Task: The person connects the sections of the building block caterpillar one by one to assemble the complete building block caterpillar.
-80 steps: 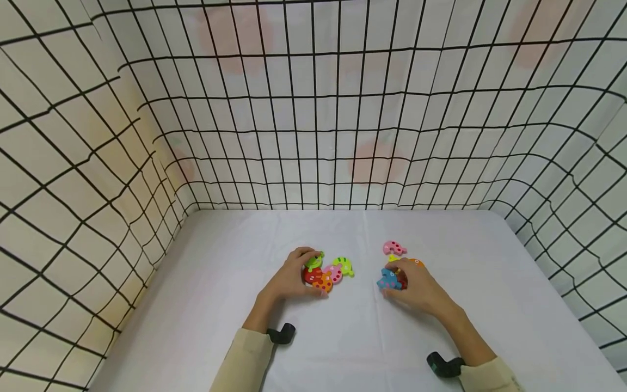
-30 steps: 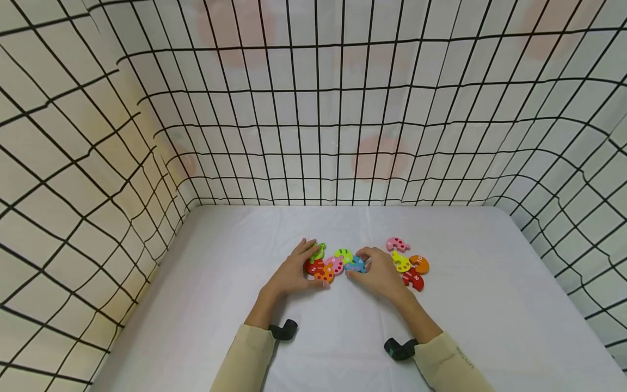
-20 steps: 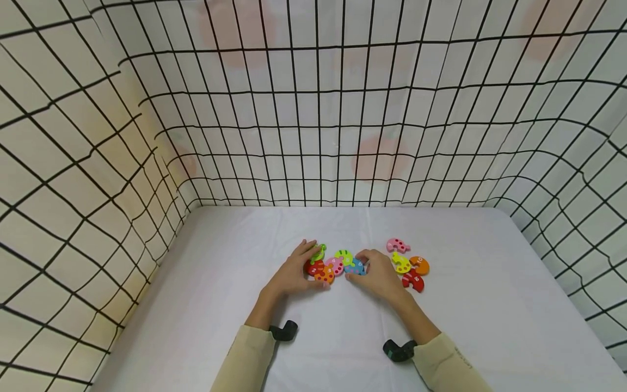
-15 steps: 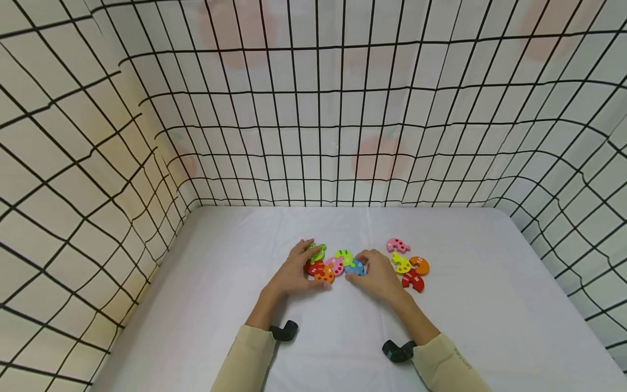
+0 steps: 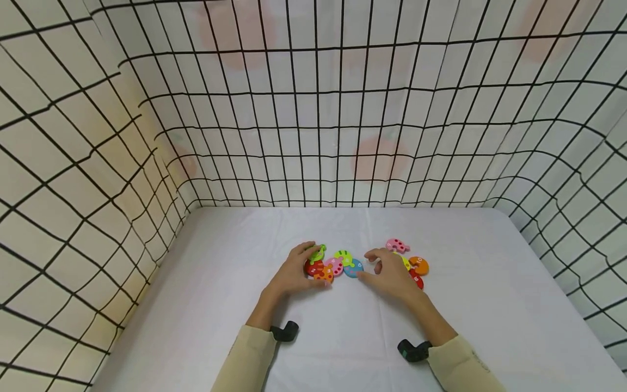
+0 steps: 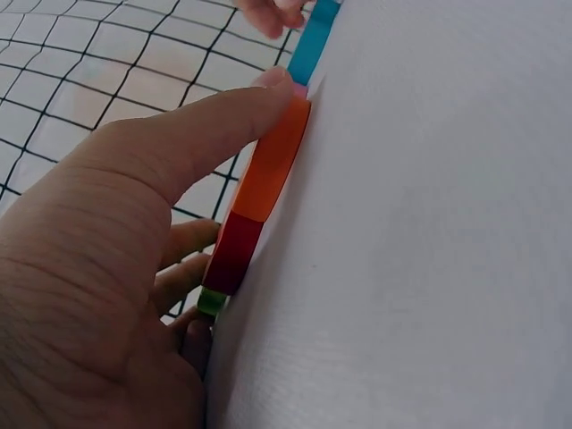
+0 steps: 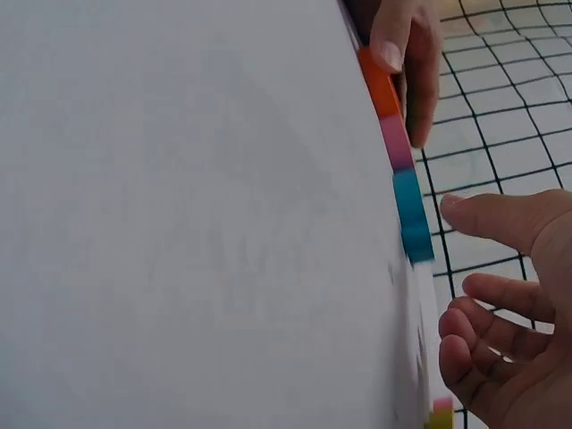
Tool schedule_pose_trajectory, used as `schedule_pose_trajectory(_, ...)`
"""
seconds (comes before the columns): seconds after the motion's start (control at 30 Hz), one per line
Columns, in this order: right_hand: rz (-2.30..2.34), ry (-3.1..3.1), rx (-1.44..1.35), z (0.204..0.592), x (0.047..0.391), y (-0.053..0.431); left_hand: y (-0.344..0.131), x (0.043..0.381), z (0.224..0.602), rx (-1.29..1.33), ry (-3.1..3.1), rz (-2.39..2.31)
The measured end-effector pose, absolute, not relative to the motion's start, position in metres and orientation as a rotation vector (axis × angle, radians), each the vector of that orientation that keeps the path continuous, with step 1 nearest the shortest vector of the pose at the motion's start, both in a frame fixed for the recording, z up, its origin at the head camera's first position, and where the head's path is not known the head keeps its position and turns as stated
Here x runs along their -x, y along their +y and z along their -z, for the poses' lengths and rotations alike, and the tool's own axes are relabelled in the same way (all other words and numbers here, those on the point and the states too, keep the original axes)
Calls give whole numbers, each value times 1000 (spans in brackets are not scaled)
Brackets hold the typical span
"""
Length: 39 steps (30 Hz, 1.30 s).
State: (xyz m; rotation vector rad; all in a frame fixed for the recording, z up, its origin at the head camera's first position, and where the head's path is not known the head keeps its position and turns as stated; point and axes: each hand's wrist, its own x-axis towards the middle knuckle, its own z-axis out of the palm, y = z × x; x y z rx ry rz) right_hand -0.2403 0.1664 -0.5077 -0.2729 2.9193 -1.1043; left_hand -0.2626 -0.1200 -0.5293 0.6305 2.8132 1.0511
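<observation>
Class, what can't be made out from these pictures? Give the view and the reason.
Head: yellow piece and the nearby red piece, partly hidden behind the right hand.
Head: green piece, partly covered by the left hand.
Head: any number on the blue piece, too small and blurred.
Right wrist: rest of the yellow piece, cut off by the bottom edge.

2 on left red piece [image 5: 313, 268], 3 on adjoining orange piece [image 5: 323, 274]; others unclear.
</observation>
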Motion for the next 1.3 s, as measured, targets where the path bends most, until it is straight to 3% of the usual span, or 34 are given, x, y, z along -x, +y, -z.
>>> schedule_pose_trajectory(0.63,979,3061,314,511,232,238,-123,264,531,-659,2809,-991)
schedule_pose_trajectory(1.3,827,3029,372,514,237,237,-122,262,531,-628,2797,-1027)
